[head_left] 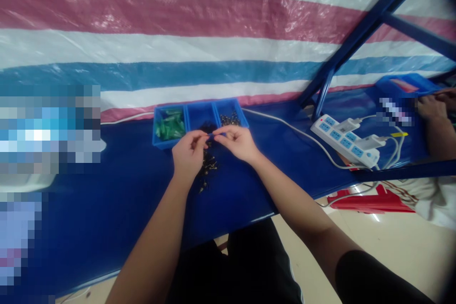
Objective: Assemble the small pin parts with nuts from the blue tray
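Blue three-compartment tray point(199, 116) behind two hands' fingers point(203, 138), pinched on perhaps one small part point(211, 137).

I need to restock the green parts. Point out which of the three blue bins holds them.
The left bin: it alone holds green pieces. The middle bin holds dark parts, the right bin small dark metallic ones.
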The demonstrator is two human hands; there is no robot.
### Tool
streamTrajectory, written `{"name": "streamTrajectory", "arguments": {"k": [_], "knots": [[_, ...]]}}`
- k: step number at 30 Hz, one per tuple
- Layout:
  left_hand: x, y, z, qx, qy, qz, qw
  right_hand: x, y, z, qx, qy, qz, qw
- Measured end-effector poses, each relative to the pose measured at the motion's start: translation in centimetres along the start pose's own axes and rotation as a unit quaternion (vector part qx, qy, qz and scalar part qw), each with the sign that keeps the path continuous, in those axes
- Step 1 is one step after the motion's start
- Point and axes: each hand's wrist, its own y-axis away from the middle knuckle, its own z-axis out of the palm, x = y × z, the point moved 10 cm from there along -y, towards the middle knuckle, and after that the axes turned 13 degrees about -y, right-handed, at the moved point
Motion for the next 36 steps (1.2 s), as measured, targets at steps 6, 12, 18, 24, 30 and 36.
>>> {"name": "streamTrajectory", "arguments": {"k": [6, 12, 18, 24, 30, 36], "knots": [[-0.3, 0.2, 0.5, -0.015, 0.012, -0.004, 1.0, -0.1, 0.0, -0.2, -0.005, 0.028, -0.016, 0.999], [0.0, 0.3, 0.7, -0.027, 0.02, 0.005, 0.999, 0.0, 0.1, -0.3, -0.002, 0.057, -0.018, 0.998], [0.1, 0.4, 0.8, -0.034, 0.021, 0.003, 0.999, -0.2, 0.1, -0.1, -0.014, 0.08, -0.038, 0.996], [0.3, 0.3, 0.9, -0.043, 0.042, -0.003, 0.998, -0.3, 0.1, -0.8, 0.011, 0.096, -0.036, 0.995], [0.3, 0.3, 0.8, -0.03, 0.034, 0.002, 0.999, -0.4, 0.0, -1.0, 0.018, 0.093, -0.041, 0.995], [0.3, 0.3, 0.8, -0.029, 0.029, 0.006, 0.999, 0.1, 0.0, -0.7, 0.001, 0.109, -0.037, 0.993]]}}
